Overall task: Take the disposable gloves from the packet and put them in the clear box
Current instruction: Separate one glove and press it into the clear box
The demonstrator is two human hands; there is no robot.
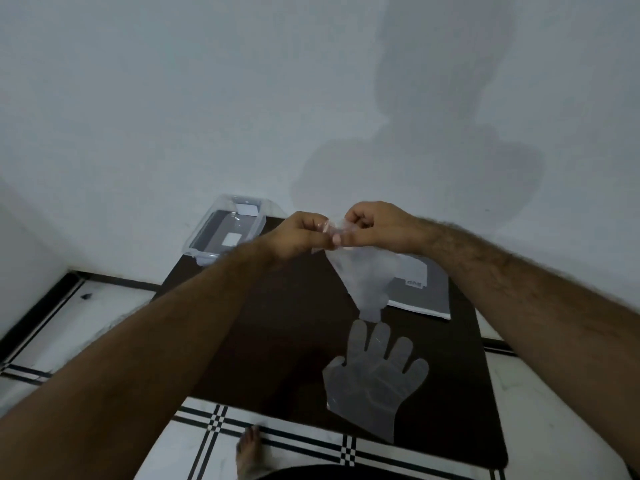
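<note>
Both hands, left hand [300, 233] and right hand [372, 225], pinched shut on hanging glove [363, 278]. Probably featherlight, limp, clingy film; best gripped at cuff. Second glove [375, 379] flat on table [277, 323], clear box [227, 228] beyond.

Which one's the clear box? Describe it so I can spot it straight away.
Start at the dark table and go to its far left corner by the white wall. The clear box sits there, open and see-through, unlike the flat glove lying near the front edge.
</note>
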